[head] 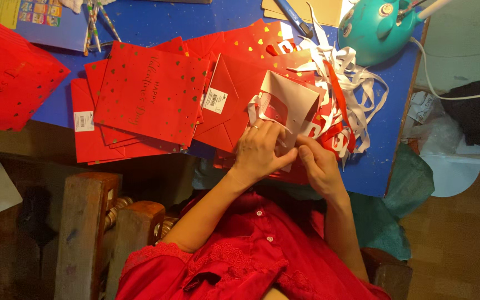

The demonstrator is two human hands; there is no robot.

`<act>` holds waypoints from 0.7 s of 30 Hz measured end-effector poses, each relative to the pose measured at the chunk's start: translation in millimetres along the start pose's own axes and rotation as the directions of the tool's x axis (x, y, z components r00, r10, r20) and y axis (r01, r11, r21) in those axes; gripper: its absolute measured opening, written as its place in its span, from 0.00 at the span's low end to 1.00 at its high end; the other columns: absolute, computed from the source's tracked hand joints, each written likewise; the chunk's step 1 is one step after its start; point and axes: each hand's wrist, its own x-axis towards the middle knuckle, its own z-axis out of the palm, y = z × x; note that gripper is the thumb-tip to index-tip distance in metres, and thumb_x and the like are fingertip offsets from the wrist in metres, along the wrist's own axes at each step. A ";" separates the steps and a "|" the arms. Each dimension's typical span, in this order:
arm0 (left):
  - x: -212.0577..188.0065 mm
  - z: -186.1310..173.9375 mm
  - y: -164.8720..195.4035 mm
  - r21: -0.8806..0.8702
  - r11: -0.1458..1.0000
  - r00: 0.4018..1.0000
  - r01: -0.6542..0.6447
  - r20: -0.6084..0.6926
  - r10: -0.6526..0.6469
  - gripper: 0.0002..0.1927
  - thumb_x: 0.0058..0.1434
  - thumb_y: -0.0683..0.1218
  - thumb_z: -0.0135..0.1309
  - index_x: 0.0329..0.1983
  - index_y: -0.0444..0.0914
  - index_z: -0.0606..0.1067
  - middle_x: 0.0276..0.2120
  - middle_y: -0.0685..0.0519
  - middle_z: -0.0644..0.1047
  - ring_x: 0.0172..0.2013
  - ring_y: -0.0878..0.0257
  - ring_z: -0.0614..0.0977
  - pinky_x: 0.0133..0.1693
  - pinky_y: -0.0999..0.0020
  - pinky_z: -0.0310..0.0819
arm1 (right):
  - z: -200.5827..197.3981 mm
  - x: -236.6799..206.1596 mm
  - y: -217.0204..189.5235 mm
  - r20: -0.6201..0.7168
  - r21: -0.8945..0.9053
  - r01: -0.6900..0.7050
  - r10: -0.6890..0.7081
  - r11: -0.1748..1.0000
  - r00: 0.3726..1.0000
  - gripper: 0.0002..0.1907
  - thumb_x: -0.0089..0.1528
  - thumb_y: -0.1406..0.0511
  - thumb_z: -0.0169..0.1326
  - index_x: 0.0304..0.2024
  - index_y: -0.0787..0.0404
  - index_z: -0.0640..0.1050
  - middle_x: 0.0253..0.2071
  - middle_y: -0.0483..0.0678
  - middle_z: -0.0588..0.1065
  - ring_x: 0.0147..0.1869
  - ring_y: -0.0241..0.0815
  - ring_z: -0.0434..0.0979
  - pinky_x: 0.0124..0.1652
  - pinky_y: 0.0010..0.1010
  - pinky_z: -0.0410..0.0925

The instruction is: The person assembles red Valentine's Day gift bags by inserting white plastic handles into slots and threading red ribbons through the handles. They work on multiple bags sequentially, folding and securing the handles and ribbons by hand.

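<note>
Blue surface (156, 22) carries flattened red gift bags (151, 94) with gold hearts, spread left of both hands. A folded red bag with grey-white underside (284, 100) lies directly above the hands, touching them. Left hand (259, 153) and right hand (318, 164) pinch its lower edge. White ribbon handles (356, 89) tangle just beside it, right.

teal lamp base (374, 29), blue pen (294, 16), wooden chair (87, 222)
</note>
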 end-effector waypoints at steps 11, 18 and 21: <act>15.6 -10.8 -8.5 -0.159 0.968 0.966 0.194 0.205 -0.159 0.11 0.56 0.55 0.61 0.29 0.44 0.81 0.24 0.60 0.82 0.35 0.59 0.82 0.36 0.60 0.77 | 27.1 3.9 -4.3 -0.240 -0.135 -0.152 0.117 0.979 0.964 0.09 0.63 0.70 0.59 0.47 0.65 0.80 0.38 0.47 0.78 0.40 0.35 0.81 0.40 0.26 0.72; 15.2 -14.0 -7.3 -0.198 0.955 0.963 0.220 0.200 -0.180 0.12 0.56 0.56 0.61 0.29 0.44 0.82 0.25 0.60 0.82 0.33 0.60 0.82 0.36 0.61 0.79 | 31.9 1.7 19.1 -0.296 -0.282 0.073 -0.159 0.957 0.942 0.06 0.64 0.70 0.60 0.43 0.66 0.79 0.37 0.48 0.77 0.38 0.35 0.79 0.40 0.24 0.70; 15.8 -13.2 -1.7 -0.137 0.981 0.983 0.139 0.142 -0.120 0.11 0.56 0.55 0.61 0.30 0.44 0.81 0.26 0.61 0.83 0.34 0.58 0.81 0.36 0.59 0.77 | 29.8 3.4 33.5 -0.319 0.138 -0.053 0.095 0.989 0.943 0.05 0.68 0.69 0.57 0.45 0.65 0.77 0.34 0.47 0.78 0.35 0.32 0.76 0.36 0.22 0.69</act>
